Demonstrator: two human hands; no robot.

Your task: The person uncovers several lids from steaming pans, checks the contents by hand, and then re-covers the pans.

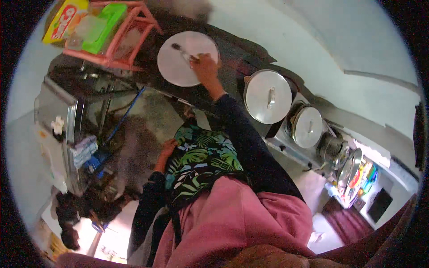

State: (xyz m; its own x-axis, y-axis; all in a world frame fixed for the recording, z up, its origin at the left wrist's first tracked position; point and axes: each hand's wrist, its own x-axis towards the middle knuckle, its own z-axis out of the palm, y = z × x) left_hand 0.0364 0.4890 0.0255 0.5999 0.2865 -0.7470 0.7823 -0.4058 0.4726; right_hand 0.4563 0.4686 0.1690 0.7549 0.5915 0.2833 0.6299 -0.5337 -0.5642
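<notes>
In my right hand is a slim pale utensil with a dark tip; its exact kind is too blurred to tell. The fingers are closed round its near end, over a round whitish disc on the dark counter. Whether the dark tip touches the disc cannot be made out. My left hand is low at my side, against the leaf-patterned apron. Its fingers are partly hidden by the cloth, so I cannot see whether they grip it.
Right of the disc stand a large lidded pot, a smaller one and more cookware along the counter. At the far left, a pink rack carries a green item and a yellow packet. A metal-edged appliance is at left.
</notes>
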